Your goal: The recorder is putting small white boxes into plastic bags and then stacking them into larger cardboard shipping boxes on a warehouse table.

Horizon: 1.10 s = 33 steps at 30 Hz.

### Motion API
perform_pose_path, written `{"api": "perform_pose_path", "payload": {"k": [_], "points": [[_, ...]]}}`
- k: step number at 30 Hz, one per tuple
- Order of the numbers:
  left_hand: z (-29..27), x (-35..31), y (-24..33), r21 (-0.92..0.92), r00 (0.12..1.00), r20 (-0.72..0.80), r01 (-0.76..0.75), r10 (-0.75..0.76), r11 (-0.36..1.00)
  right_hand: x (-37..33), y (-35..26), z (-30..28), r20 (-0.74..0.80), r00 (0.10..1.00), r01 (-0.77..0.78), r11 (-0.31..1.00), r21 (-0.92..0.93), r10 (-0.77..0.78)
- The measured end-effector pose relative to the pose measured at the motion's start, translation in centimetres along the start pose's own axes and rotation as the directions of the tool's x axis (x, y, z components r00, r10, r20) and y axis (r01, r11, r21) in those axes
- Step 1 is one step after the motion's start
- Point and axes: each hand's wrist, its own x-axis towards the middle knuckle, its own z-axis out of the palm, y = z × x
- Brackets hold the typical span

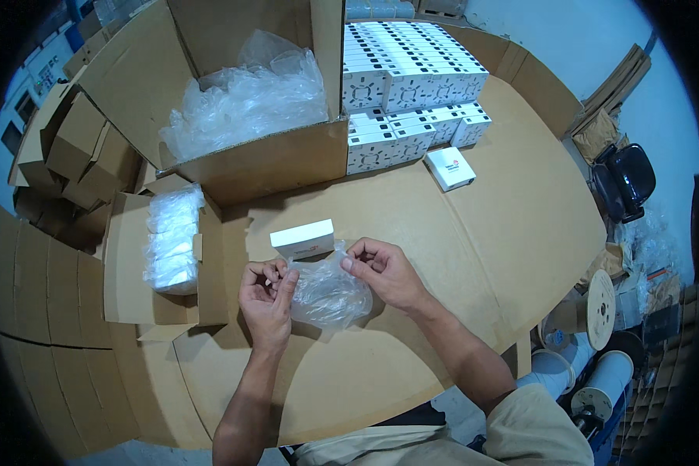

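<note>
Between my hands hangs a clear plastic bag (330, 291), its top edge pinched on both sides. My left hand (268, 299) grips the bag's left edge between thumb and fingers. At the other edge, my right hand (384, 272) has its thumb and fingers closed on the film. Just beyond the bag, a small white box (303, 237) stands on the cardboard-covered table (443, 295). To the left, an open carton (210, 272) holds several white boxes wrapped in clear plastic (172, 241).
A large open carton (264, 167) full of loose clear bags (248, 97) stands at the back left. Stacked white boxes (435, 81) fill the back, with one single white box (449, 168) in front. Folded cartons (43, 287) lie left; film rolls (602, 380) and a black chair (627, 179) stand right.
</note>
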Motion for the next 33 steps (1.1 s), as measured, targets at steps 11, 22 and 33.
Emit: {"api": "perform_pose_path", "payload": {"k": [11,22,33], "points": [[0.1,0.1,0.1,0.015,0.998,0.060,0.004,-0.004,1.000,0.0,-0.2,-0.1,-0.008,0.989,0.145,0.989,-0.011,-0.145],[-0.1,0.0,-0.5,-0.010,0.984,0.112,0.138,-0.136,0.990,0.1,0.6,-0.8,-0.135,0.978,0.151,0.986,-0.063,-0.159],[0.2,-0.2,-0.4,0.023,0.986,0.094,-0.139,0.136,0.990,-0.3,-0.9,-0.4,-0.104,0.994,0.035,0.999,-0.021,-0.037]]}}
